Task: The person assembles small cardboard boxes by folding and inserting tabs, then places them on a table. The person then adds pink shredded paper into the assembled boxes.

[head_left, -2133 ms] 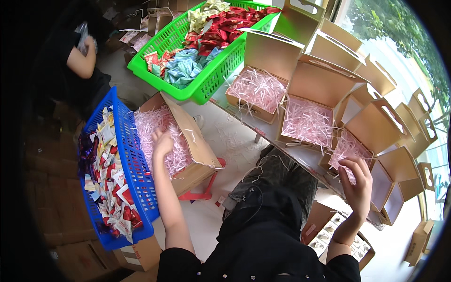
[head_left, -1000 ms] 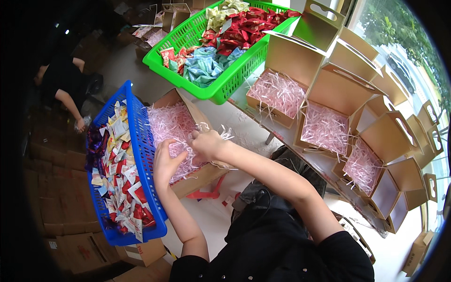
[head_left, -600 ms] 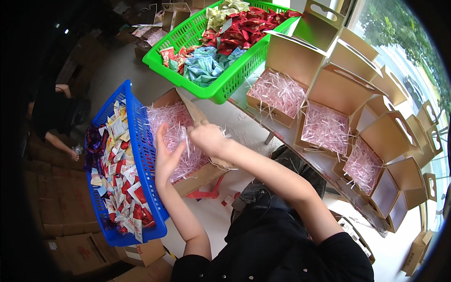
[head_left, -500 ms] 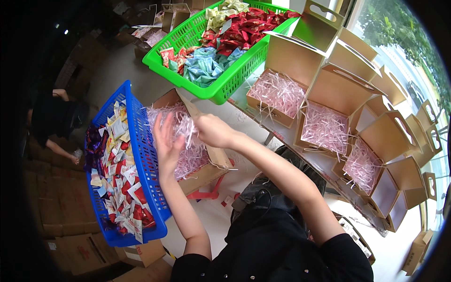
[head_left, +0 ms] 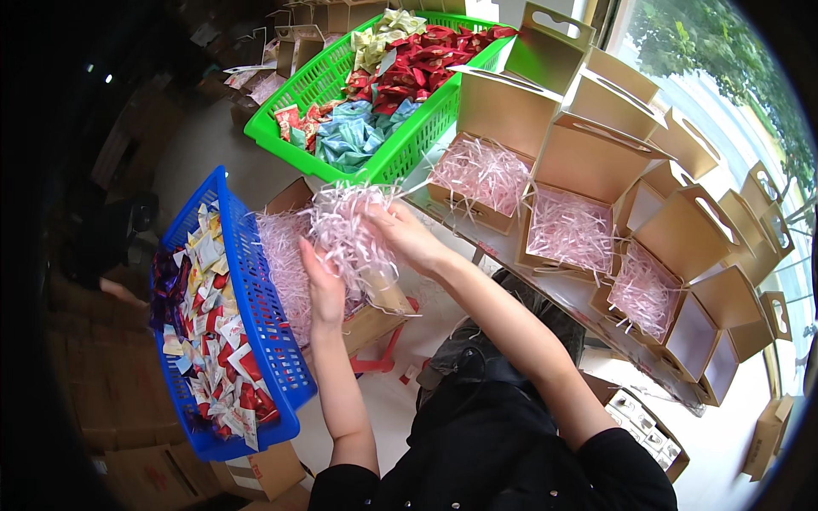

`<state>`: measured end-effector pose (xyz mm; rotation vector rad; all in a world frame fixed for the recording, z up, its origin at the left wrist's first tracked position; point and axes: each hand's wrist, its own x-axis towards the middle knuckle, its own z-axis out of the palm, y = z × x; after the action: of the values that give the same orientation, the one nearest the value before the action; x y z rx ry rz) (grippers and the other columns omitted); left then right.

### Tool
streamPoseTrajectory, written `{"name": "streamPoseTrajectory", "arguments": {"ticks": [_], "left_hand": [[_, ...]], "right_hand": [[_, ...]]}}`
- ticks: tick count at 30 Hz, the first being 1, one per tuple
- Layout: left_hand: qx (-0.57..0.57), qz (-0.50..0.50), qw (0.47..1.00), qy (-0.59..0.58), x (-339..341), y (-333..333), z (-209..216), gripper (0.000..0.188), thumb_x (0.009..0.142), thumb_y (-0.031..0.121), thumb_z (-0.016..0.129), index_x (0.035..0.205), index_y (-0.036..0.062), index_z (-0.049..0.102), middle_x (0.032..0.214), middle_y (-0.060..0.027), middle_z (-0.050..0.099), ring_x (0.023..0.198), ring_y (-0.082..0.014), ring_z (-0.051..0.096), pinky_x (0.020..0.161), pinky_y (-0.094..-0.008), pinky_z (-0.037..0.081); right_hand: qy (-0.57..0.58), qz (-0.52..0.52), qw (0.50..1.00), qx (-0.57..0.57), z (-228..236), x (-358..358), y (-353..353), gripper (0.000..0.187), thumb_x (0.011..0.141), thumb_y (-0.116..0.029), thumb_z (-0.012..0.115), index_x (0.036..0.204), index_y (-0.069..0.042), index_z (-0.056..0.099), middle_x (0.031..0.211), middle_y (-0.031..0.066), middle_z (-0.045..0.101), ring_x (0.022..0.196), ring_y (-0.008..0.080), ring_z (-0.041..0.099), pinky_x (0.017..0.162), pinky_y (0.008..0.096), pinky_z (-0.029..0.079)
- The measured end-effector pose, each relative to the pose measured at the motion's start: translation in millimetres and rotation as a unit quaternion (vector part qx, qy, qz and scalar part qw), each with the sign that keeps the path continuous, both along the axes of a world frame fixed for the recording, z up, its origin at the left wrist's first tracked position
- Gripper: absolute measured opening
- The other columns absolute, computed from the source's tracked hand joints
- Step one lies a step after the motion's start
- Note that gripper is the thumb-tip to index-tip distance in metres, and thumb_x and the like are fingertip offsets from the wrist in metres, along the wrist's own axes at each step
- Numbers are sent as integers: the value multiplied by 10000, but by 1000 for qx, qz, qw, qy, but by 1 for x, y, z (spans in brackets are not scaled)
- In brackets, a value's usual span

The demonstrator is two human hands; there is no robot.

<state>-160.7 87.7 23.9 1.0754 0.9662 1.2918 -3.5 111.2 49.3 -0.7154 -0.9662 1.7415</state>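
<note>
on the long table (head_left: 558,294) stands a row of brown gift boxes (head_left: 588,183) with their lids open. the three nearest ones already have pink paper shreds inside, so this part looks done. the next box (head_left: 711,328) in the row shows a bare bottom, and the boxes further to the right are too small to judge, so some filling seems to be left. no sweets are visible in any box yet; they are in the green basket (head_left: 341,81) and the blue basket (head_left: 256,281).

between the baskets is the big supply box (head_left: 379,315), full of shreds. just above it both hands hold one bunch of pink shreds (head_left: 349,234). the left hand (head_left: 324,285) presses it from below with flat fingers, and the right hand (head_left: 409,238) is closed around its right side. in my judgement this bunch is for the next bare box.
</note>
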Motion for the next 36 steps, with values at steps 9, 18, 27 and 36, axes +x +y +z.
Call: {"name": "streamPoseTrajectory", "arguments": {"ticks": [9, 18, 27, 36], "left_hand": [[115, 31, 925, 362, 34, -12, 32, 645, 996, 424, 173, 1106, -65, 579, 1177, -170, 557, 1082, -258, 501, 962, -380, 337], [78, 26, 722, 687, -30, 17, -5, 560, 948, 499, 364, 1048, 11, 620, 1052, -233, 611, 1016, -359, 543, 882, -454, 389], [3, -168, 765, 622, -90, 52, -71, 554, 984, 422, 328, 1069, -83, 539, 1082, -327, 547, 1042, -461, 502, 903, -440, 381], [-15, -191, 757, 625, -93, 55, -65, 543, 977, 445, 343, 1087, -48, 541, 1058, -298, 574, 1010, -436, 533, 897, -432, 402]], "right_hand": [[204, 68, 975, -64, -29, 23, -20, 278, 840, -69, 656, 1108, -36, 592, 1013, 57, 640, 889, 140, 618, 797, 284, 507], [-87, -270, 959, 29, -1, 159, -133, 295, 818, 13, 576, 1111, -20, 588, 1001, 39, 645, 919, 123, 591, 809, 302, 490], [-538, -549, 632, 98, 20, 342, -300, 435, 795, 66, 566, 1224, 12, 513, 1123, 110, 610, 963, 164, 604, 780, 299, 509], [-713, -347, 608, 43, 67, 336, -340, 564, 670, -70, 762, 1204, -116, 584, 1274, 108, 497, 1139, 260, 518, 899, 388, 462]]}}
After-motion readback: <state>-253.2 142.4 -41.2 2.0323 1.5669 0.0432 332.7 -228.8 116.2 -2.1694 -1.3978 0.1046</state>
